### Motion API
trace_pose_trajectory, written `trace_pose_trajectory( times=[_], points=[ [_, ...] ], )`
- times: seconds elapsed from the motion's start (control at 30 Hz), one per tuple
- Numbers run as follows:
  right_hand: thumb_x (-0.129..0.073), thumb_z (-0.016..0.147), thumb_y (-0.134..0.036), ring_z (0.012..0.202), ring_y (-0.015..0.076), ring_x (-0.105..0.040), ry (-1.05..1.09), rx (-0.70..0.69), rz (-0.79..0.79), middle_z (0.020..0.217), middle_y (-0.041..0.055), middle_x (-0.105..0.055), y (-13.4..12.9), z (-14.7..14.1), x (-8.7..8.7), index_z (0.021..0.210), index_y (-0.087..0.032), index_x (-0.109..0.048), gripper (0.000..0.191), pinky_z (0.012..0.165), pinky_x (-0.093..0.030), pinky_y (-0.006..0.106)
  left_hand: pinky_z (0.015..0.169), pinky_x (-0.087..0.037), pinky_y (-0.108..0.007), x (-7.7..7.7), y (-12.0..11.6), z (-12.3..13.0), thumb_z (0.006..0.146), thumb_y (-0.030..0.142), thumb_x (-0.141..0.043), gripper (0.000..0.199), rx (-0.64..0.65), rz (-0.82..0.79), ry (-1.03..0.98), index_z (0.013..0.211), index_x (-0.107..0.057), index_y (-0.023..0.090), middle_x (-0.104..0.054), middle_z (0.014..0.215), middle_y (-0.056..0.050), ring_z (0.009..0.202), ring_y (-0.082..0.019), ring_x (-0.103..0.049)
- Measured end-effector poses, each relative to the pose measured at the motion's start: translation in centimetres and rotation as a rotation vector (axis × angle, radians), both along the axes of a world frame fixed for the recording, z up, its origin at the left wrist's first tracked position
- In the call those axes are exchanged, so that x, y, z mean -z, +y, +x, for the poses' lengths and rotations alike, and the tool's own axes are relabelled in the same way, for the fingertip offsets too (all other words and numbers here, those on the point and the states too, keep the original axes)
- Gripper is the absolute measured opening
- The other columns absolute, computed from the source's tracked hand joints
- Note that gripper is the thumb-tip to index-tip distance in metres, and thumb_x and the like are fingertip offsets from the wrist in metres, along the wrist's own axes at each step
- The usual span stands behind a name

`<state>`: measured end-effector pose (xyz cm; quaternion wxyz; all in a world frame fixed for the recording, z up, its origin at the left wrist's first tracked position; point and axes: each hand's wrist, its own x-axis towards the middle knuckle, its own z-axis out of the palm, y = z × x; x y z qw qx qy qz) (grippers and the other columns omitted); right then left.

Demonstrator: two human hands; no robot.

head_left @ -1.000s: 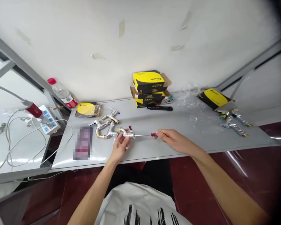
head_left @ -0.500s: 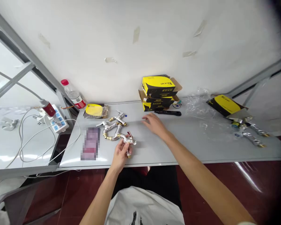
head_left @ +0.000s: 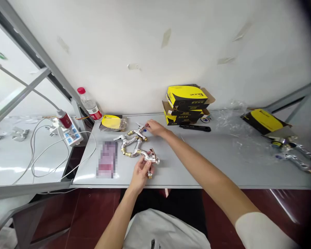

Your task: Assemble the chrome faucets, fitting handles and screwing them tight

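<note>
My left hand (head_left: 140, 175) is shut on a chrome tap with brass fittings (head_left: 150, 158), lifted just off the grey table top (head_left: 166, 173) near its front edge. My right hand (head_left: 155, 128) reaches across to the far side, its fingertips at a second chrome-and-brass tap (head_left: 138, 134). That hand does not seem to grip it. A third chrome tap (head_left: 128, 147) lies just in front of that one, close to the held tap.
Stacked yellow-and-black boxes (head_left: 185, 105) and a black-handled tool (head_left: 195, 128) stand behind my right arm. A yellow packet (head_left: 111, 122), a water bottle (head_left: 89, 103) and a blurred patch (head_left: 107, 159) lie left. Further taps (head_left: 295, 159) and plastic wrap (head_left: 230, 122) lie right.
My right hand no longer holds the red-handled screwdriver and has moved forward to the far tap. My left hand still holds its tap. The whole scene has shifted right in view.
</note>
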<state>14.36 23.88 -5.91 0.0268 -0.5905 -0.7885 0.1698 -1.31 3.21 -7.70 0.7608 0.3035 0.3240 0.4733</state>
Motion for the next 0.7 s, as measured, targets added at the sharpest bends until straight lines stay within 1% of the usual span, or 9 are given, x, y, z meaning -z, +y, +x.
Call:
trace_pose_trajectory(
  times=[0.17, 0.27, 0.33, 0.4, 0.47, 0.53, 0.6, 0.63, 0.7],
  points=[
    [-0.063, 0.091, -0.035, 0.11, 0.0189, -0.06, 0.005, -0.039, -0.026, 0.119, 0.0079, -0.062, 0.3, -0.5, 0.1, 0.109, -0.013, -0.064, 0.028, 0.097, -0.05, 0.041, 0.05, -0.028, -0.02, -0.1, 0.0, -0.1, 0.081, 0.052, -0.07, 0.054, 0.0, -0.012, -0.019, 0.122, -0.058, 0.018, -0.054, 0.079, 0.001, 0.058, -0.006, -0.042],
    [-0.061, 0.092, -0.035, 0.111, 0.0191, -0.059, 0.019, 0.001, -0.035, 0.119, 0.0081, -0.062, 0.2, -1.0, 0.0, 0.108, -0.013, -0.064, 0.028, 0.098, -0.05, 0.042, 0.05, -0.028, -0.02, 0.0, 0.0, 0.0, 0.08, 0.052, -0.071, 0.054, -0.007, -0.006, -0.021, 0.122, -0.058, 0.02, -0.056, 0.087, -0.001, 0.058, -0.005, -0.044],
    [-0.061, 0.092, -0.035, 0.109, 0.0186, -0.06, 0.046, 0.037, -0.049, 0.117, 0.0079, -0.063, 0.2, -1.2, -0.2, 0.107, -0.013, -0.064, 0.027, 0.097, -0.051, 0.042, 0.049, -0.028, -0.02, 0.2, 0.0, 0.0, 0.081, 0.052, -0.07, 0.054, -0.004, -0.001, -0.013, 0.121, -0.057, 0.019, -0.056, 0.085, -0.001, 0.057, -0.005, -0.043],
    [-0.061, 0.092, -0.035, 0.104, 0.0169, -0.062, 0.096, 0.071, -0.07, 0.111, 0.0069, -0.065, 0.2, -1.3, -0.5, 0.103, -0.012, -0.065, 0.025, 0.094, -0.052, 0.04, 0.049, -0.028, -0.02, 0.3, 0.0, 0.0, 0.082, 0.052, -0.069, 0.055, 0.005, 0.0, -0.004, 0.122, -0.056, 0.017, -0.054, 0.077, 0.001, 0.057, -0.006, -0.042],
    [-0.066, 0.089, -0.034, 0.095, 0.0153, -0.063, 0.168, 0.11, -0.096, 0.099, 0.0059, -0.068, -0.2, -1.0, -1.0, 0.094, -0.011, -0.066, 0.023, 0.089, -0.053, 0.036, 0.05, -0.028, -0.02, 0.5, 0.0, 0.0, 0.083, 0.052, -0.068, 0.056, 0.005, -0.001, -0.004, 0.125, -0.055, 0.017, -0.052, 0.074, 0.002, 0.057, -0.006, -0.042],
    [-0.07, 0.083, -0.032, 0.081, 0.0142, -0.064, 0.264, 0.154, -0.126, 0.084, 0.0058, -0.069, -1.6, -0.2, -1.7, 0.086, -0.01, -0.068, 0.022, 0.08, -0.053, 0.031, 0.05, -0.028, -0.02, 0.6, 0.0, 0.0, 0.082, 0.051, -0.069, 0.056, -0.003, -0.001, -0.011, 0.126, -0.054, 0.018, -0.055, 0.08, 0.0, 0.058, -0.006, -0.043],
    [-0.069, 0.081, -0.034, 0.071, 0.0135, -0.063, 0.371, 0.191, -0.16, 0.077, 0.0063, -0.069, -4.0, 1.0, -2.5, 0.087, -0.009, -0.069, 0.025, 0.072, -0.051, 0.028, 0.049, -0.027, -0.02, 0.6, 0.0, 0.0, 0.083, 0.05, -0.068, 0.053, -0.006, 0.006, -0.023, 0.124, -0.054, 0.018, -0.057, 0.087, -0.001, 0.059, -0.005, -0.044],
    [-0.066, 0.082, -0.037, 0.071, 0.0132, -0.063, 0.435, 0.204, -0.175, 0.079, 0.0065, -0.07, -5.6, 1.7, -3.0, 0.091, -0.01, -0.069, 0.029, 0.071, -0.051, 0.027, 0.049, -0.027, -0.02, 0.6, 0.0, -0.1, 0.085, 0.049, -0.067, 0.051, -0.003, 0.011, -0.028, 0.123, -0.055, 0.018, -0.058, 0.087, -0.002, 0.058, -0.005, -0.044],
    [-0.064, 0.082, -0.045, 0.073, 0.0127, -0.063, 0.571, 0.208, -0.227, 0.083, 0.0058, -0.07, -9.4, 2.9, -4.0, 0.096, -0.012, -0.068, 0.036, 0.075, -0.052, 0.028, 0.05, -0.027, -0.02, 0.4, 0.0, -0.1, 0.087, 0.047, -0.065, 0.046, 0.0, 0.021, -0.04, 0.12, -0.056, 0.017, -0.058, 0.086, -0.002, 0.058, -0.005, -0.043]
  ],
)
